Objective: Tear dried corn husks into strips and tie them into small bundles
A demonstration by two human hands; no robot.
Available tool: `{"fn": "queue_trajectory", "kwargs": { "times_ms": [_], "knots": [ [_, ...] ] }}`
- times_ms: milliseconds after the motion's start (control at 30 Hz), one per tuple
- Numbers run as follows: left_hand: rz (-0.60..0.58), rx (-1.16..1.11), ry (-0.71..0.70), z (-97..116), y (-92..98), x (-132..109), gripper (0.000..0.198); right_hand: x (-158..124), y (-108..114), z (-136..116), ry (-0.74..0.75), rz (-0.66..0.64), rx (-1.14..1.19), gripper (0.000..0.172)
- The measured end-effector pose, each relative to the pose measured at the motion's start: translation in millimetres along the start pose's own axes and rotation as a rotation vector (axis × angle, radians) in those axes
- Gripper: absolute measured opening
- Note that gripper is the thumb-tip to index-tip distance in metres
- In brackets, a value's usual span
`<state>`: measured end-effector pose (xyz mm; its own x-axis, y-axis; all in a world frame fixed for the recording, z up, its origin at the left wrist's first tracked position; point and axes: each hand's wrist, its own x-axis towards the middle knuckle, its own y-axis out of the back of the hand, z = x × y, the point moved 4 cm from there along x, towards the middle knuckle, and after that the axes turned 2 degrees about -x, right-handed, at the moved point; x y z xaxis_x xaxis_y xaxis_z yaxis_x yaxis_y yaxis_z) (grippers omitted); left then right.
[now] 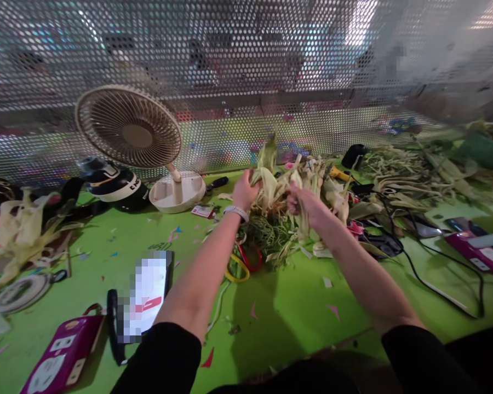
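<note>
My left hand (245, 192) is closed around pale corn husks (267, 183) that stand up from a heap at the middle of the table. Just to its right, my right hand (306, 205) has its fingers curled on another husk strip (302, 224), partly hidden by the hand. Between and below the hands lies a tangle of thin green plant strands (271, 235). Scissors with one red and one yellow handle loop (238, 276) lie under the strands near my left wrist, their blades hidden.
A beige fan (137, 134) and a dark bottle (119, 191) stand at the back left. A phone (145, 298) leans beside a purple box (61, 355). More husks (20, 230) lie left, and dried leaves (406, 175) and a black cable (431, 246) right. A perforated metal screen (238, 71) rises behind.
</note>
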<state>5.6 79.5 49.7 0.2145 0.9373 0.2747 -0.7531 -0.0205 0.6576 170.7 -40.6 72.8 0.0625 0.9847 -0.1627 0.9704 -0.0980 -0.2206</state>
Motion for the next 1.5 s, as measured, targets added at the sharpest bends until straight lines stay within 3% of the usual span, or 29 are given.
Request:
{"fn": "queue_trajectory", "kwargs": {
  "times_ms": [100, 167, 233, 300, 367, 467, 500, 567, 667, 767, 867, 1033, 1133, 1267, 1433, 1500],
  "knots": [
    [-0.133, 0.072, -0.035, 24.3, 1.7, 7.2, 0.081, 5.6, -9.2, 24.0, -0.209, -0.04, 0.158, 0.027],
    [-0.128, 0.15, -0.042, 36.0, 9.9, -2.9, 0.071, 7.8, -12.4, 35.0, -0.208, -0.037, 0.233, 0.023],
    [0.042, 0.144, -0.114, 47.8, 24.8, -25.4, 0.048, 7.7, -14.3, 40.1, -0.157, -0.01, 0.227, 0.023],
    [0.081, 0.03, -0.107, 53.5, 33.3, -55.5, 0.036, 4.1, -18.4, 38.9, -0.076, -0.005, 0.156, 0.026],
    [-0.059, -0.146, -0.01, 53.3, 31.8, -86.1, 0.038, -4.0, -27.5, 35.1, -0.026, -0.073, 0.075, 0.033],
    [-0.479, -0.591, 0.143, 52.2, 17.3, -127.4, 0.04, -22.5, -45.0, 33.7, -0.065, -0.219, -0.006, 0.044],
    [-0.528, -0.706, 0.174, 50.8, 15.9, -137.3, 0.039, -28.5, -49.3, 34.0, -0.06, -0.236, -0.029, 0.045],
    [-0.484, -0.783, 0.188, 44.4, 18.6, -150.0, 0.035, -38.0, -54.0, 35.0, 0.032, -0.208, -0.112, 0.043],
    [-0.287, -0.65, 0.156, 30.6, 30.3, -161.5, 0.027, -46.5, -54.9, 40.2, 0.233, -0.118, -0.326, 0.042],
    [-0.201, -0.544, 0.151, 20.8, 40.2, -172.9, 0.022, -50.8, -54.0, 50.4, 0.284, -0.102, -0.462, 0.033],
    [-0.202, -0.632, 0.211, 15.1, 46.5, -183.8, 0.024, -55.7, -54.6, 59.6, 0.197, -0.163, -0.361, 0.027],
    [-0.221, -0.885, 0.445, 10.1, 52.1, -198.5, 0.032, -66.9, -62.5, 75.2, 0.0, -0.253, -0.164, 0.031],
    [-0.287, -0.958, 0.538, 10.8, 48.3, -205.9, 0.042, -69.0, -66.2, 81.7, 0.049, -0.204, -0.222, 0.031],
    [-0.5, -1.042, 0.534, 13.4, 34.6, -219.1, 0.064, -65.4, -65.5, 87.4, 0.038, -0.113, -0.217, 0.034],
    [-0.853, -0.989, 0.435, 14.3, 28.8, -236.6, 0.044, -60.4, -52.7, 77.5, 0.083, -0.001, -0.242, 0.031],
    [-0.753, -0.928, 0.453, 10.0, 36.6, -231.8, 0.035, -61.3, -49.7, 74.8, 0.114, -0.01, -0.307, 0.029]
  ]
}}
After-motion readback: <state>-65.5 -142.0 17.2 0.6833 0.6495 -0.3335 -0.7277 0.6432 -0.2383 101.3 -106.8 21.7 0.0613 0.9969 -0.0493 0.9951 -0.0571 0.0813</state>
